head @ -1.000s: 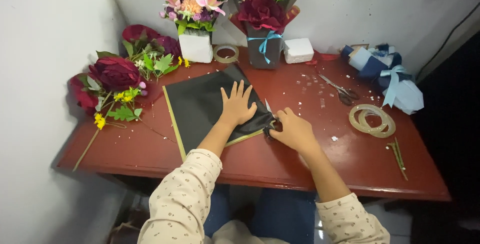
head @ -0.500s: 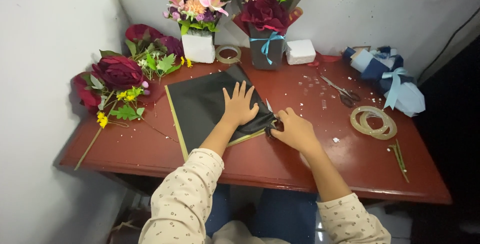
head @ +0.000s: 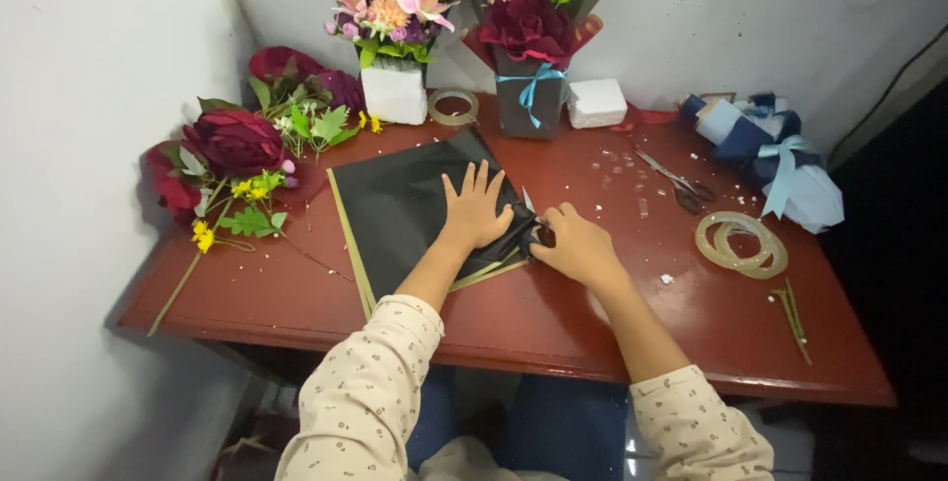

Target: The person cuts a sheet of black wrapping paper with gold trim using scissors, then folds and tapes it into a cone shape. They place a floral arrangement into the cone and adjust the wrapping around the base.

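A black sheet of wrapping paper (head: 400, 206) with a pale gold edge lies on the red-brown table (head: 553, 313). My left hand (head: 475, 207) rests flat on the sheet's right part, fingers spread. My right hand (head: 576, 245) is closed at the sheet's right corner and pinches the crumpled black paper there. A thin pale blade or stick (head: 527, 200) pokes up just above that hand; whether the hand holds it is unclear.
Loose dark red flowers (head: 232, 145) with leaves lie at the left. Two bouquets in boxes (head: 395, 17) (head: 529, 46), a tape roll (head: 453, 107) and a white block (head: 596, 103) stand at the back. Scissors (head: 676, 183), tape rings (head: 741, 242) and blue wrapping (head: 765, 150) lie right.
Both hands stay in nearly the same place on the black sheet. The view has shifted slightly; nothing else has moved.
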